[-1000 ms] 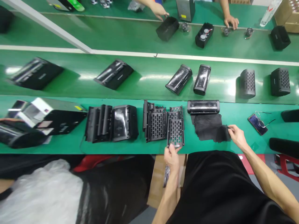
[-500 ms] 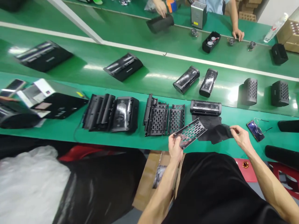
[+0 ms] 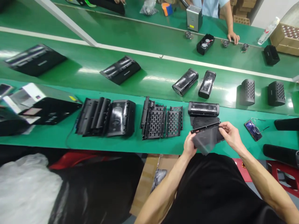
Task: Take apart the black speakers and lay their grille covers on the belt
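Note:
My left hand (image 3: 189, 145) is closed on one end of a black perforated speaker grille (image 3: 205, 127), now seen nearly edge-on. A thin, see-through sheet of black mesh cloth (image 3: 206, 141) hangs against its near side. With fingers pinched, my right hand (image 3: 230, 135) holds the cloth at the grille's other end; whether it also grips the grille I cannot tell. Behind them more black cloth (image 3: 201, 120) lies on the bench, below a black speaker with a shiny front (image 3: 203, 109). Loose perforated grilles (image 3: 173, 123) lie to the left of my hands.
Glasses and a phone (image 3: 253, 130) lie to the right. Several black speaker housings (image 3: 122, 70) sit on the green belt (image 3: 149, 84). A large boxy unit (image 3: 53, 104) stands far left. Across the belt, a co-worker's hand (image 3: 233, 37) rests near small round parts.
My left hand has moved right with the grille and tilted it edge-on. My right hand has lifted the cloth from the bench and brought it against the grille. The view has shifted slightly.

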`<state>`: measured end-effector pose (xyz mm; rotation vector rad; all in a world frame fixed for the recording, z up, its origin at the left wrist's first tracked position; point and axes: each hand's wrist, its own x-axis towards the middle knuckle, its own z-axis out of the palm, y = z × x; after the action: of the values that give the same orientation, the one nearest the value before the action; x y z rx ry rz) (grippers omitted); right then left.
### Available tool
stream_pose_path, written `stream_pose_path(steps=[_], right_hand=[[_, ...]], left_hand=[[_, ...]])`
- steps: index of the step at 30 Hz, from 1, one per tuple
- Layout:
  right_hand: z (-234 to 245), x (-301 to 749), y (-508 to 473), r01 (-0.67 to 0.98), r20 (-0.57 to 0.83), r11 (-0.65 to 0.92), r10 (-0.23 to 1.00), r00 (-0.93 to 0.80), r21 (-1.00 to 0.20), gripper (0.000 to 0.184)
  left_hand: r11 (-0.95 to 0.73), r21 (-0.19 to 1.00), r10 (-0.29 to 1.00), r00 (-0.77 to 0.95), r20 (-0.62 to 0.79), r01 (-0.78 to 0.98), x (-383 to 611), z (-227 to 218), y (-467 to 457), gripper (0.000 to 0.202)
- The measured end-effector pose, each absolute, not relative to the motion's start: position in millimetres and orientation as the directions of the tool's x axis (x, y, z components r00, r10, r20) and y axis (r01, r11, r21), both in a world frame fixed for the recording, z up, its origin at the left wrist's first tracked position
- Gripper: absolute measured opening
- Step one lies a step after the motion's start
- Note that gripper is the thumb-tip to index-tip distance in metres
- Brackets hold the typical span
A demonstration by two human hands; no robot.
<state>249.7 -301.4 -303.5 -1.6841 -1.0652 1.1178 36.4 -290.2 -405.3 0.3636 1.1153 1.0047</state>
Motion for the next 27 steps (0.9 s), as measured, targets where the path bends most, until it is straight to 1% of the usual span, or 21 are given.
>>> stream_pose_path(steps=[3, 5, 7, 9, 11, 13, 15, 17, 19, 21, 23, 24, 27], right_hand=[[-326.7, 255.5, -310.7, 0.262, -0.224, -0.319, 0.915, 0.335, -0.911, 0.034], [-334.4, 257.1, -319.2, 0.282, -0.237, -0.341, 0.908, 0.345, -0.897, 0.033], [-336.7, 256.6, -327.2, 0.296, -0.244, -0.348, 0.91, 0.336, -0.89, 0.033], [-335.6, 255.0, -333.2, 0.286, -0.21, -0.311, 0.918, 0.335, -0.906, 0.033], [-333.0, 254.4, -337.1, 0.269, -0.149, -0.255, 0.922, 0.358, -0.929, 0.033], [-330.7, 257.4, -338.9, 0.296, -0.119, -0.245, 0.914, 0.387, -0.923, 0.033], [-330.0, 264.7, -338.7, 0.357, -0.152, -0.305, 0.905, 0.398, -0.883, 0.036], [-331.3, 274.8, -336.5, 0.396, -0.227, -0.394, 0.885, 0.407, -0.829, 0.044], [-333.9, 284.0, -332.9, 0.343, -0.327, -0.473, 0.854, 0.404, -0.812, 0.057], [-336.8, 289.5, -329.0, 0.21, -0.456, -0.54, 0.821, 0.343, -0.815, 0.063], [-339.3, 290.5, -326.3, 0.085, -0.558, -0.588, 0.796, 0.234, -0.804, 0.056], [-340.1, 289.6, -325.7, 0.041, -0.584, -0.601, 0.789, 0.191, -0.798, 0.051], [-340.5, 285.0, -327.1, -0.071, -0.606, -0.602, 0.783, 0.139, -0.795, 0.046]], left_hand=[[0.532, 0.673, 0.786, 0.005, -0.618, -0.513, 36.9, -399.1, -290.1, 0.037], [0.535, 0.648, 0.765, -0.014, -0.643, -0.542, 37.7, -394.4, -290.7, 0.043], [0.552, 0.609, 0.746, 0.011, -0.666, -0.569, 38.9, -388.6, -291.8, 0.048], [0.574, 0.604, 0.753, 0.068, -0.654, -0.552, 39.9, -382.4, -293.2, 0.053], [0.585, 0.648, 0.78, 0.119, -0.614, -0.487, 40.1, -377.5, -294.2, 0.059], [0.576, 0.701, 0.804, 0.138, -0.578, -0.419, 39.2, -375.5, -294.4, 0.063], [0.559, 0.746, 0.822, 0.129, -0.554, -0.362, 37.2, -376.1, -293.8, 0.06], [0.541, 0.784, 0.839, 0.127, -0.53, -0.302, 34.7, -377.2, -292.7, 0.056], [0.535, 0.805, 0.845, 0.149, -0.514, -0.255, 32.4, -376.6, -291.1, 0.054], [0.553, 0.796, 0.833, 0.199, -0.517, -0.247, 30.8, -373.0, -289.2, 0.055], [0.594, 0.756, 0.803, 0.256, -0.537, -0.277, 29.7, -367.0, -286.6, 0.057], [0.617, 0.73, 0.786, 0.28, -0.552, -0.293, 29.2, -363.6, -285.1, 0.059], [0.66, 0.685, 0.75, 0.311, -0.584, -0.308, 26.7, -354.7, -279.8, 0.062]])
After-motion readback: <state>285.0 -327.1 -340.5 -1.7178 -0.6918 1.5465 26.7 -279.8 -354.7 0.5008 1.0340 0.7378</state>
